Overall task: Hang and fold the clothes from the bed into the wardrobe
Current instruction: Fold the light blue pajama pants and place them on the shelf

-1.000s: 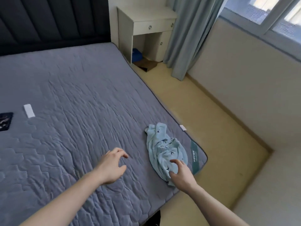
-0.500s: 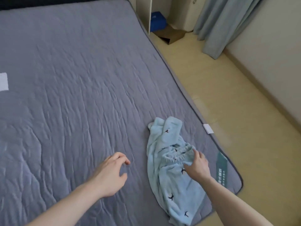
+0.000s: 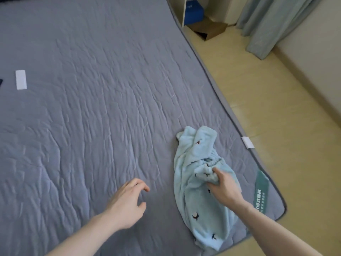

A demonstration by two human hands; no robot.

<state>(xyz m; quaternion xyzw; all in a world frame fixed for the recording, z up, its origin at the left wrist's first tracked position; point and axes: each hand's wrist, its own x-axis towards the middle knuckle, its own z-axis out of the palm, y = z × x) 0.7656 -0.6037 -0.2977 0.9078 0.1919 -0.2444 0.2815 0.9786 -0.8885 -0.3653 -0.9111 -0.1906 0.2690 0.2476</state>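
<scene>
Light blue garment [image 3: 198, 174]: fleece fabric with small dark bird motifs and an elastic gathered band, lying crumpled on the bed [image 3: 92, 108] near the bed's right edge, close to the near right corner.

Head view:
- Right hand [image 3: 224, 187]: fingers curled into the gathered band at the garment's middle, grasping a fold of the fabric.
- Left hand [image 3: 127, 202]: released, fingers loosely curled, holding nothing, over the grey quilted cover just left of the garment and apart from it.
- Green label [image 3: 261, 191]: on the cover at the near right corner, beside the garment.
- White tab [image 3: 247, 142]: at the right edge.
- White strip [image 3: 21, 79]: near the left edge.
- Curtain [image 3: 273, 23] and cardboard box [image 3: 210, 29]: on the floor side, beyond the far right corner.
</scene>
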